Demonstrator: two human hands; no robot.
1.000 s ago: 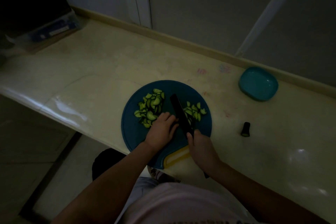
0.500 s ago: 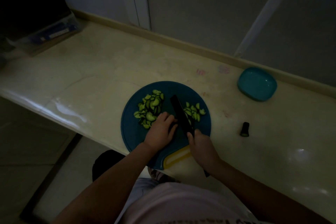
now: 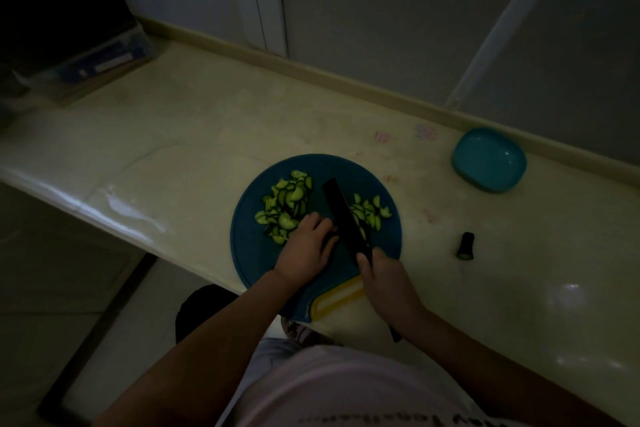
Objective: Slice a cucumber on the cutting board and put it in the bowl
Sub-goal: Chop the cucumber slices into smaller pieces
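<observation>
A round blue cutting board (image 3: 252,253) with a yellow handle lies at the counter's front edge. On its left part sits a heap of cucumber slices (image 3: 285,206), and a smaller heap (image 3: 372,211) lies on its right part. My right hand (image 3: 384,279) grips the handle of a dark knife (image 3: 343,213) whose blade points away across the board between the heaps. Just left of the blade, my left hand (image 3: 306,248) rests with curled fingers; whatever is under the fingers is hidden. A teal bowl (image 3: 488,159) stands empty at the back right.
A dark cucumber end piece (image 3: 465,246) lies on the cream counter (image 3: 180,135) right of the board. A clear box (image 3: 100,59) with dark things sits at the far left. A wall runs behind the counter, and the floor drops off at the near left.
Both hands and the knife stay in nearly the same place on the board. The heaps of slices look unchanged.
</observation>
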